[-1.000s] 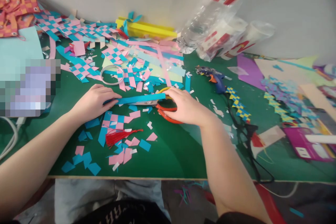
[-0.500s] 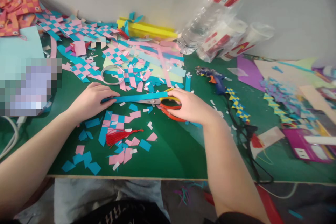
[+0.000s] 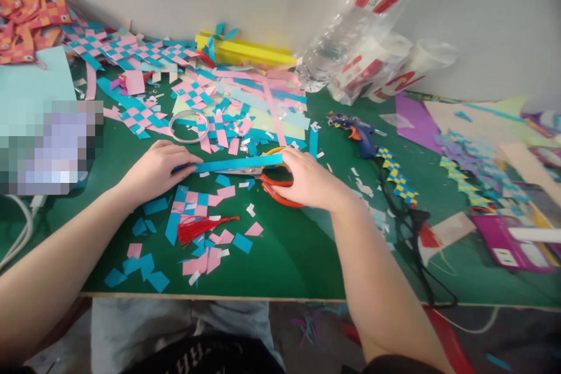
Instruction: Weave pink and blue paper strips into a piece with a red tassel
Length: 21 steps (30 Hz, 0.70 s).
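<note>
Blue paper (image 3: 241, 163) is being pinched at its nine-o'clock end by the left hand (image 3: 165, 169); at three, scissors (image 3: 251, 171) are being gripped by the right hand (image 3: 309, 178). Cutting is seemingly being lined up, steady tension being required.

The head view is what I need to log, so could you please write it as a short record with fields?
Left hand: left hand gripping one end of a blue paper strip
Right hand: right hand holding scissors
Blades: beside the strip's near edge
Nearer the person: pink-and-blue woven piece, red tassel overlapping it
Beyond the hands: round ring
Right side: blue glue gun
Surface: green table
</note>
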{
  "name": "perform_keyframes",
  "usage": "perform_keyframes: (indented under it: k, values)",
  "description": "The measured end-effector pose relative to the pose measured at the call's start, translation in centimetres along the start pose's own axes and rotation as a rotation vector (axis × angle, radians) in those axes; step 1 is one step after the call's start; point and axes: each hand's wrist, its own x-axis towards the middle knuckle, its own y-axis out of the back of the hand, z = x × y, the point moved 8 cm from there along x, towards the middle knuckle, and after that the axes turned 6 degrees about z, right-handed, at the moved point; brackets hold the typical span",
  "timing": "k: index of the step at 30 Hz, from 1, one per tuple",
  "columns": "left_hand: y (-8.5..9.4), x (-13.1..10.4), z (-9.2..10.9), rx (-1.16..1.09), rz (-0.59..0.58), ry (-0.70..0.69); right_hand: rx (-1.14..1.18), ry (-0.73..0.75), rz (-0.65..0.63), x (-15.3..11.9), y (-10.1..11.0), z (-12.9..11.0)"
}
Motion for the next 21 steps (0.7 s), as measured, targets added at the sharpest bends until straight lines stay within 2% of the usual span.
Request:
perform_keyframes:
  k: [11,17,21]
  values:
    - [0.23,-0.14,-0.26,-0.028,-0.018,0.033,0.087,-0.060,-0.024,-0.05,0.40,0.49]
    - [0.16,-0.16,-0.49,-0.029,-0.024,0.044,0.056,0.028,-0.013,-0.11,0.27,-0.12]
    - [0.08,-0.03,-0.23,-0.041,-0.018,0.039,-0.009,0.030,-0.020,-0.02,-0.05,-0.43]
